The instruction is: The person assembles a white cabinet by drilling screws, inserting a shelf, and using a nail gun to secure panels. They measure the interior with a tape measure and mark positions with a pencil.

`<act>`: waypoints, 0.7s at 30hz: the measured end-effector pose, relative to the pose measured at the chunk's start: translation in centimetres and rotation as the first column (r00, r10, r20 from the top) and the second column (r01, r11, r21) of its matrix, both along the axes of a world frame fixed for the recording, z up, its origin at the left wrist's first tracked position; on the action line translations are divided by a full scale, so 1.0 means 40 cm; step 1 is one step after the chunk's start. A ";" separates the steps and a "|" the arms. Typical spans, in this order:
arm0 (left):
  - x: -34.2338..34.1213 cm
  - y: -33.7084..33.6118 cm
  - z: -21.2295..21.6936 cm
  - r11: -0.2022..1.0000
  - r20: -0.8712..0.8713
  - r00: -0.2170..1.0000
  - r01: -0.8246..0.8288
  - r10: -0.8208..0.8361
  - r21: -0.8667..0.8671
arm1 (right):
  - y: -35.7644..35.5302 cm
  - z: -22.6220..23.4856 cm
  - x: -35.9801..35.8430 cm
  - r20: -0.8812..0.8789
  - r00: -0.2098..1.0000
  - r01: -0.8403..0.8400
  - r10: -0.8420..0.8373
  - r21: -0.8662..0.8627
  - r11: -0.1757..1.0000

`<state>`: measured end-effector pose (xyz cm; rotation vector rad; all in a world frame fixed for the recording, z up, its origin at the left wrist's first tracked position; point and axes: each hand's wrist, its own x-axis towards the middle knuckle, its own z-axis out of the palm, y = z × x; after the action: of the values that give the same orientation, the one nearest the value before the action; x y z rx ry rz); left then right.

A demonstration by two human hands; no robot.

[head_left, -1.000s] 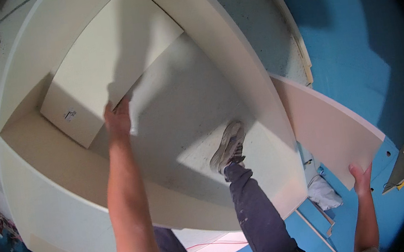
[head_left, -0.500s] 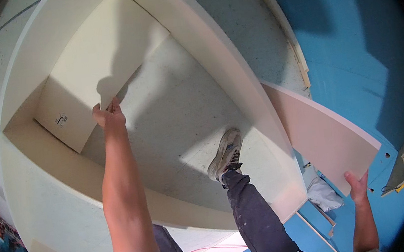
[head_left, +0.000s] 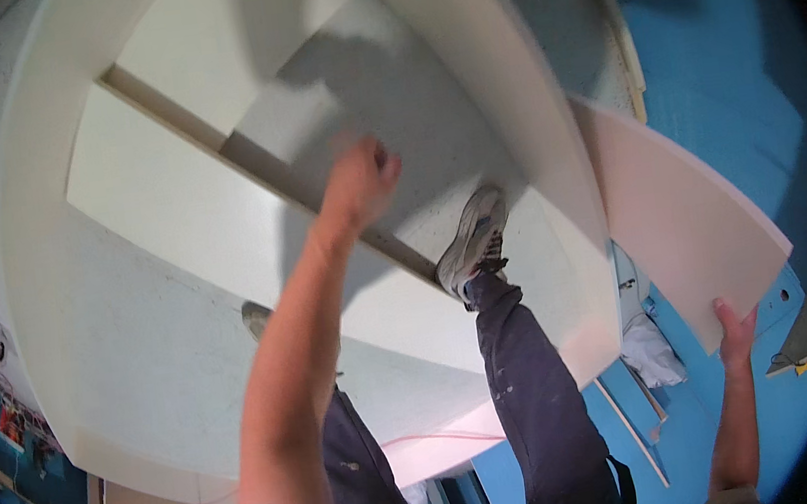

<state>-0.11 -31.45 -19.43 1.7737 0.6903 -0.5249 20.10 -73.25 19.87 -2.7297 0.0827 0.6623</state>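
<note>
My left hand hangs over a long cream board and the grey surface past it. Motion blurs its curled fingers, and whether they hold anything cannot be told. The board runs slantwise across the inside of a big cream-white panel frame, its broad face turned up. At the far right my right hand grips the near end of a pale curved-looking panel, thumb on its face. That panel's other end reaches behind the frame's right side.
My shoe stands inside the frame, against the board's end; the tip of the other shoe shows at left. Past the board lies another cream sheet. A white bag and thin strips lie on the blue floor.
My left hand has left the cream sheet and moved right and nearer. The long board now shows its broad face and covers the sheet's near part. My right hand keeps hold of its panel.
</note>
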 end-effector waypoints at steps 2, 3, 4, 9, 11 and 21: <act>-0.085 -0.081 -0.032 0.996 -0.004 0.999 0.038 -0.037 0.084 | 0.017 -0.025 -0.006 0.036 0.999 0.018 -0.019 0.026 0.999; -0.149 -0.106 -0.037 0.988 -0.034 0.997 0.077 -0.073 0.131 | 0.025 -0.016 -0.005 0.036 0.999 0.027 -0.027 0.019 0.999; -0.205 -0.119 -0.019 0.967 -0.073 0.982 0.182 -0.172 0.176 | 0.023 -0.003 -0.010 -0.007 0.997 0.071 -0.072 -0.012 0.997; -0.304 -0.001 -0.025 0.522 -0.333 0.692 0.711 -0.641 0.471 | 0.033 -0.011 -0.013 -0.033 0.995 0.096 -0.098 -0.061 0.994; -0.257 0.047 -0.037 0.415 -0.503 0.568 0.822 -0.652 0.390 | 0.038 -0.012 -0.011 0.001 0.994 0.106 -0.106 -0.046 0.993; -0.308 0.053 -0.033 0.453 -0.361 0.728 0.660 -0.583 0.599 | 0.028 -0.019 -0.001 -0.020 0.995 0.094 -0.094 -0.019 0.995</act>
<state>-12.43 -29.32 -20.74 2.7885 0.2553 -0.9492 20.05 -72.13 19.11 -2.7173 0.2217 0.6672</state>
